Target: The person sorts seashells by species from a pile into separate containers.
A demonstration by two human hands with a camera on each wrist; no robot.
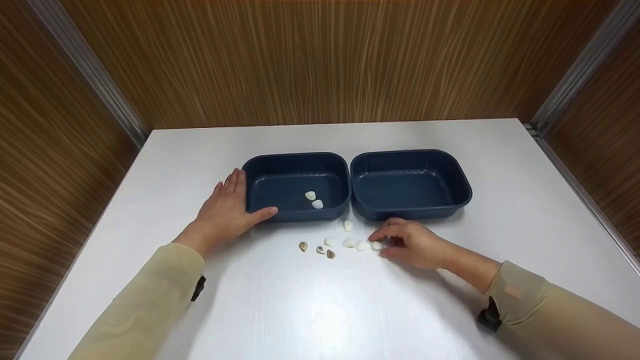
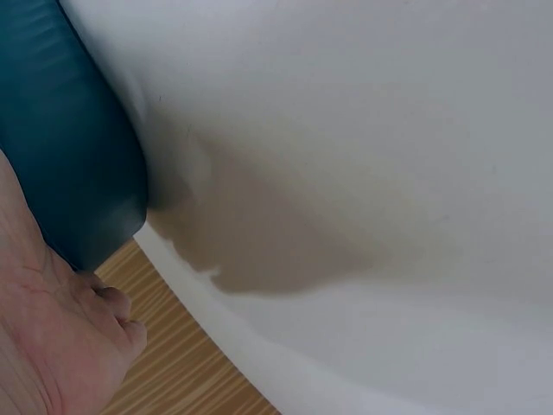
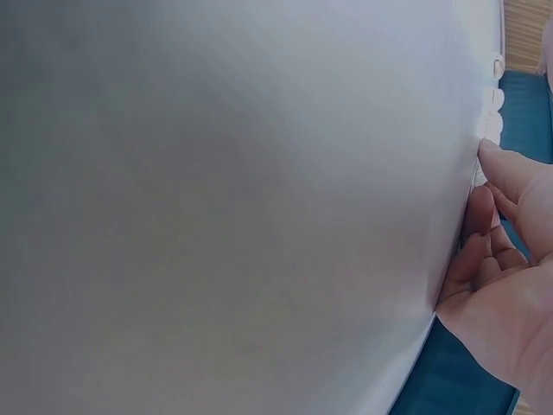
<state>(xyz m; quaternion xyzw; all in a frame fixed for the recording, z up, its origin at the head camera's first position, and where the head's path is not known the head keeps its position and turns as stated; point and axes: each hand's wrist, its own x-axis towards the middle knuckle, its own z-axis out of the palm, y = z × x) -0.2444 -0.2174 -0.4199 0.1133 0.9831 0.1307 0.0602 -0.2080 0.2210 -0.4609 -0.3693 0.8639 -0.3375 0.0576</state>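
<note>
- We work over a white desk point(image 1: 320, 310) boxed in by wood-grain walls, which carries everything here.
- Two dark blue bins stand on it side by side, touching or very nearly so: the left bin point(image 1: 260, 172) and the right bin point(image 1: 457, 175). The right one has nothing in it that we can see.
- Our left hand point(image 1: 225, 210) lies flat with straight fingers against the left bin's outer left wall, thumb along its front corner; it holds nothing.
- Our right hand point(image 1: 412, 242) rests on the desk just in front of the right bin, fingers curled, its fingertips point(image 1: 378, 235) at the white shell at the right end of the row point(image 1: 376, 245). We judge it a pinch on that shell, though the head view is too small to make this certain.
- The row of shells runs left to right, so the rest lie to the left of our right hand, between the two hands; the right hand is clearly the nearer.
- We count nine shells in all. Two white ones lie in the left bin point(image 1: 314, 200).
- Seven lie on the desk: three small brownish ones point(image 1: 317, 249) at the left, four white ones, one of these point(image 1: 348, 225) nearer the bins.
</note>
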